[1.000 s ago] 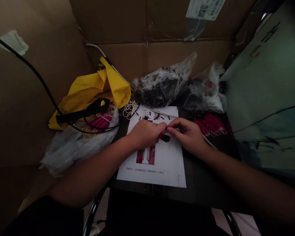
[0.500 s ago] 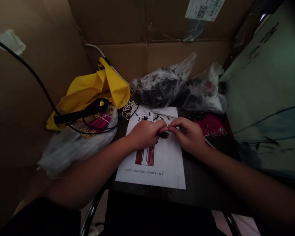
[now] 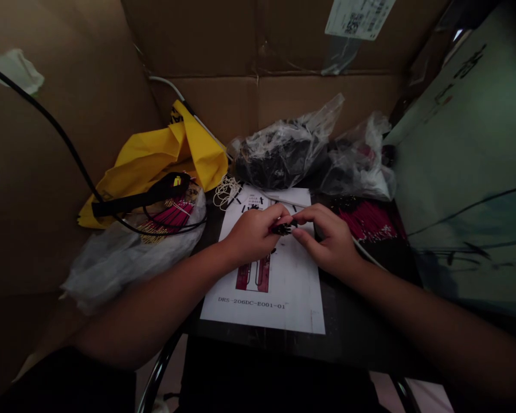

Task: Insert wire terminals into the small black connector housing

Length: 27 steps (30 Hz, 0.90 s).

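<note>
My left hand [image 3: 254, 230] is closed around a bundle of thin wires [image 3: 285, 228]. Their black ends fan out past its fingertips, with a trace of red near the fingers. My right hand [image 3: 327, 234] is at the right side of those ends, thumb and forefinger apart around the outermost black tips. Whether they touch a single wire I cannot tell. Beneath both hands lies a printed sheet [image 3: 264, 314] with a red picture and lettering. Short black tube pieces [image 3: 261, 201] are scattered on its upper part, some hidden by my left hand.
Red wires [image 3: 367, 221] lie right of the sheet. At left, a clear bag [image 3: 112, 269] holds more red wires [image 3: 178, 215], beside a yellow bag [image 3: 155, 146] and a black cable [image 3: 75, 152]. Plastic bags [image 3: 284, 152] stand against the cardboard wall [image 3: 206, 46].
My right thumb and forefinger have parted from a pinch at my left fingertips. The bundle's black ends have turned up and show more between my hands.
</note>
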{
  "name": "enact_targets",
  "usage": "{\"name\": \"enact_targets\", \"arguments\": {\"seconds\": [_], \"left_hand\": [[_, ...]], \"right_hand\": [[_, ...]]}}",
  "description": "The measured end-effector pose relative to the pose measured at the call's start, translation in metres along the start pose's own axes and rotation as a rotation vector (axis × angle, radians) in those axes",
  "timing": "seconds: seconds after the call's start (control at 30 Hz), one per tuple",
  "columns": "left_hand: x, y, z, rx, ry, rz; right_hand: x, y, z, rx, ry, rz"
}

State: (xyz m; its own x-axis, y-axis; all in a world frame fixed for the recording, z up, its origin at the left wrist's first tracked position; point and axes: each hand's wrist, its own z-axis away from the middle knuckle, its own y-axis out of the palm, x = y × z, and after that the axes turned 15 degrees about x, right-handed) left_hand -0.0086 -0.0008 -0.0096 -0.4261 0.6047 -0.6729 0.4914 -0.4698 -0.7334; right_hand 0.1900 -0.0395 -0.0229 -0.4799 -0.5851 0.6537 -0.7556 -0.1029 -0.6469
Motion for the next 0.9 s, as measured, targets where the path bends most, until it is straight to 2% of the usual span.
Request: {"name": "enact_targets", "arguments": {"seconds": [0.2, 0.4, 0.6, 0.67, 0.8, 0.9], "left_hand": [[-0.005, 0.007, 0.001, -0.095, -0.017, 0.142], [-0.008, 0.012, 0.000, -0.087, -0.033, 0.205], [-0.013, 0.011, -0.001, -0.094, -0.027, 0.319], [-0.015, 0.010, -0.002, -0.039, -0.040, 0.393], [-0.017, 0.010, -0.003, 0.161, -0.135, 0.499], [-0.016, 0.011, -0.004, 0.188, -0.202, 0.521]], "right_hand": [[0.001, 0.002, 0.000, -0.068, 0.045, -0.022], [0.003, 0.004, 0.000, -0.088, 0.071, -0.102], [0.000, 0.006, 0.000, -0.098, 0.189, -0.232], [-0.002, 0.001, -0.002, -0.113, 0.199, -0.244], [0.001, -0.014, -0.007, -0.115, 0.137, -0.238], [0.011, -0.023, -0.010, -0.034, 0.026, -0.173]]}}
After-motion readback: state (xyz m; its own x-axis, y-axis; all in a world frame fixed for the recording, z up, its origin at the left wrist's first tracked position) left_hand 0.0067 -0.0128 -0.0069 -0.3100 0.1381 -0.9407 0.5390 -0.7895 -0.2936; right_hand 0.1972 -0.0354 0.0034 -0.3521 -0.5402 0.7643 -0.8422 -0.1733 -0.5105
